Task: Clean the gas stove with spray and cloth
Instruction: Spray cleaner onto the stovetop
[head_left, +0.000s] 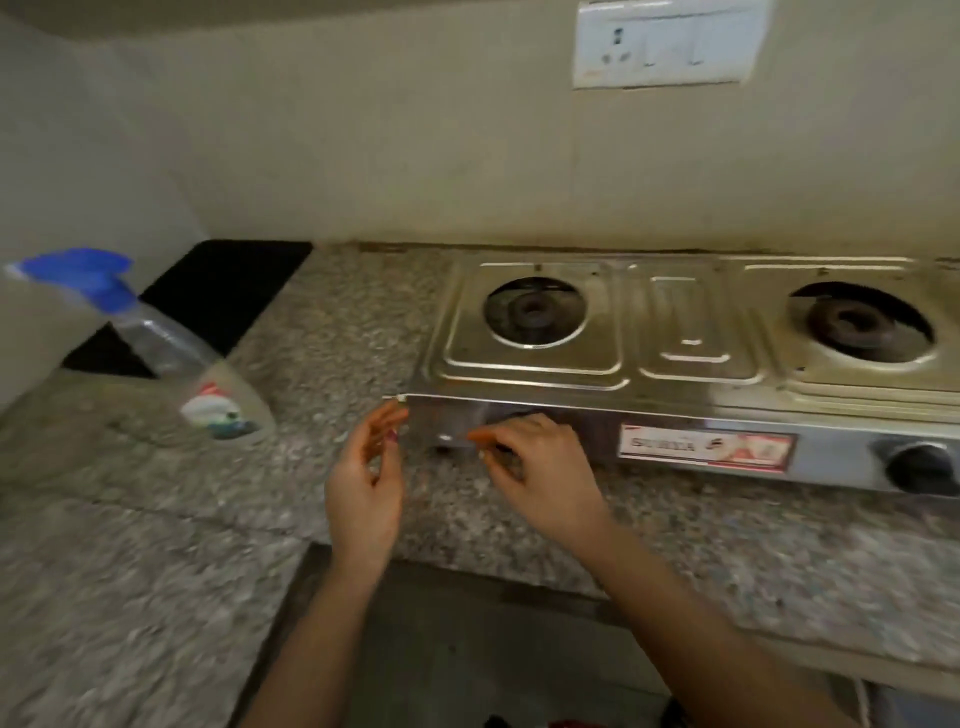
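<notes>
1. Stove (675, 364) stands on the speckled stone table (156, 571), pushed back against the wall, to the right of the middle of the view.
2. Nearest are the two hands at its front panel. The left hand (366, 467) hovers by the left front corner, fingers (392, 415) loosely bent and apart, holding nothing.
3. The right hand (535, 457) covers the left knob. Its fingers are curled there, but blur and the hand itself hide whether they clamp the knob or only touch it.
4. On the front panel a red-edged label (706, 447) seems to read "SURYA"; the rest is too smeared to read. The right knob (919, 465) is untouched.
5. Both burners, left (535, 312) and right (857, 325), sit bare with no pan stands on the steel top, which looks dry and stained. I judge that only the clearing is done.
6. The spray bottle (202, 374) with a blue trigger sits well apart on the left of the table; its label cannot be read. No cloth shows, so spraying and wiping look still ahead.
7. Farthest, a white switch plate (670, 41) on the wall bears no readable writing.
</notes>
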